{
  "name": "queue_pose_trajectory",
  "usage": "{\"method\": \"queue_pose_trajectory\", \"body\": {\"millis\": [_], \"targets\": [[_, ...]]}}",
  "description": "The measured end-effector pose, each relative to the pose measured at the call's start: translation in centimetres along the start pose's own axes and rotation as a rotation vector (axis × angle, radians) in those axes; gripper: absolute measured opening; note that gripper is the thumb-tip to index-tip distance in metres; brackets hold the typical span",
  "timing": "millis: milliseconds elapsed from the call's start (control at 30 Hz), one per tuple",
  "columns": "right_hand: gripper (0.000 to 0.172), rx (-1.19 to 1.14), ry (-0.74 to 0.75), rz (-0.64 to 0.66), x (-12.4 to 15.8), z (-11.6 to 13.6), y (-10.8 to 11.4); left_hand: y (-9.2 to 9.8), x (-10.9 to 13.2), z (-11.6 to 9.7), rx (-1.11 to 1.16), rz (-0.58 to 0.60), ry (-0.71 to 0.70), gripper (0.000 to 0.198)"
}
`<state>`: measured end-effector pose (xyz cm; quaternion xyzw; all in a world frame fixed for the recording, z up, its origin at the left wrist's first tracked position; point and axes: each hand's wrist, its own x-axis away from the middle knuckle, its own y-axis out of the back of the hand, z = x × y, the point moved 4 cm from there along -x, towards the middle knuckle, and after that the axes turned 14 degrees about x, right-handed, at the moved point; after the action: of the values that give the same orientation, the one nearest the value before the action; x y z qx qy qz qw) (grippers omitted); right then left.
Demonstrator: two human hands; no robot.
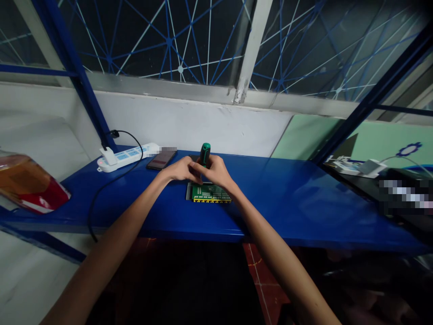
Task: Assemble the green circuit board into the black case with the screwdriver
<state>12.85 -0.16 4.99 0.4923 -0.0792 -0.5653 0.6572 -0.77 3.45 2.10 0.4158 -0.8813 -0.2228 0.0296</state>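
The right hand (216, 170) closes around the lower part of an upright tool with a green-and-black handle (205, 151), its thumb crossing toward the left hand; the tool's shaft and tip are hidden behind the fingers. The left hand (182, 169) meets it just beside the handle with fingers curled inward, and whether they pinch the shaft or something smaller I cannot tell. Just below both hands, on the near side, lies a green circuit board (206, 192) with a yellow row along its near edge; its far part is covered by the hands, its near right corner lies close to the right wrist. A grey metal edge (188, 192) shows at its left, mostly hidden. Beyond the left hand, to its left, lies a phone (161, 159), its far end blurred out, and past that a white power strip (133, 155). Farther left of the left hand, an orange-and-red packet (37, 187) is cut off by the picture's edge. Well to the right of the right hand, a white adapter (371, 168) sits beside dark, partly blurred things hard to make out
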Motion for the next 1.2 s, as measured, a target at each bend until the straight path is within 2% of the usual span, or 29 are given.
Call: {"method": "queue_pose_trajectory", "body": {"millis": [267, 500, 733, 967, 1200], "targets": [[0.031, -0.033, 0.014, 0.012, 0.06, 0.05, -0.04, 0.29, 0.26, -0.17, -0.035, 0.080, 0.008, 0.021], [0.037, 0.008, 0.015, -0.004, 0.18, 0.43, 0.25, 0.52, 0.23, -0.38, -0.012, 0.073, -0.053, 0.020], [0.038, 0.005, 0.003, -0.005, 0.25, 0.48, 0.22, 0.12, 0.06, -0.29, 0.028, 0.037, -0.047, 0.020], [0.041, 0.001, -0.013, 0.012, 0.38, 0.59, 0.41, -0.03, 0.43, -0.80, 0.027, 0.112, 0.003, 0.020], [0.045, 0.055, -0.031, -0.009, 0.22, 0.61, 0.38, 0.19, 0.16, -0.46, 0.018, 0.039, 0.020, 0.021]]}}
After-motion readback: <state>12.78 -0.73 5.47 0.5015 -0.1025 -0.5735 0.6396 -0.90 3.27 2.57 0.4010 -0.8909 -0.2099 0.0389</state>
